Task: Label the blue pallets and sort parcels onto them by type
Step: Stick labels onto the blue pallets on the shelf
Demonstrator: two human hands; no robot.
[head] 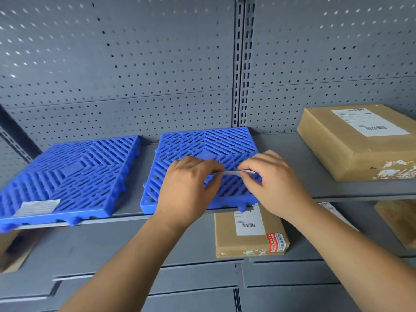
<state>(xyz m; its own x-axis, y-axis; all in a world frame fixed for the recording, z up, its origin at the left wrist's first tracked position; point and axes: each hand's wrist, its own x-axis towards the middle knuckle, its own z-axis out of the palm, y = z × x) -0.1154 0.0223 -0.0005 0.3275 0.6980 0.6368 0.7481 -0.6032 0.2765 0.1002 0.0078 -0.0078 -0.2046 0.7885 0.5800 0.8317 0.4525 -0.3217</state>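
Observation:
Two blue slatted pallets lie side by side on a grey shelf. The left pallet [74, 174] carries a white label [37, 207] at its front left corner. Over the front half of the right pallet [202, 145], my left hand [189, 185] and my right hand [272, 179] pinch the two ends of a thin white label strip [229, 173], held edge-on just above the slats. A large brown parcel [358, 143] with a white shipping label rests on the same shelf to the right.
The grey shelf [281, 158] has a perforated metal back wall [135, 75]. On the shelf below sit a smaller brown parcel [247, 233] with a barcode and red sticker, another box [398, 221] at far right, and a box edge [13, 251] at far left.

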